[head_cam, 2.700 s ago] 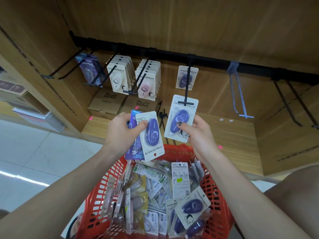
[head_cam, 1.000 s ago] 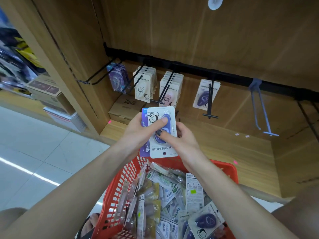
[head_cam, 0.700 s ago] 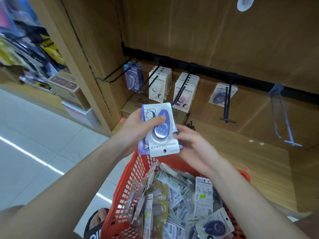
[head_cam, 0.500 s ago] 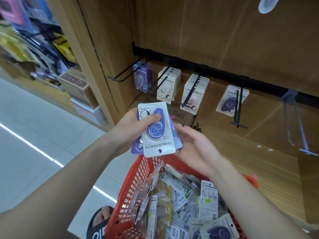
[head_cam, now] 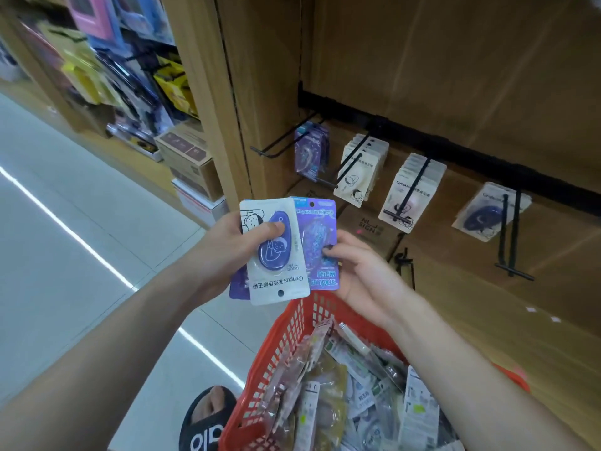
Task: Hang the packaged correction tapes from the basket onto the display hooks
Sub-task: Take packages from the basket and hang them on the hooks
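Item: our left hand (head_cam: pixel 224 252) grips a white carded correction tape with a blue oval case (head_cam: pixel 274 252), held upside down, thumb pressed on the case; more purple packs sit behind it. Our right hand (head_cam: pixel 364 278) pinches a purple carded correction tape (head_cam: pixel 320 242) by its edge, fingers curled. Both packs are held above the red plastic mesh basket (head_cam: pixel 286 333), which is full of packaged tapes. Black wire display hooks (head_cam: pixel 406 190) on the wooden shelving carry white and purple packs.
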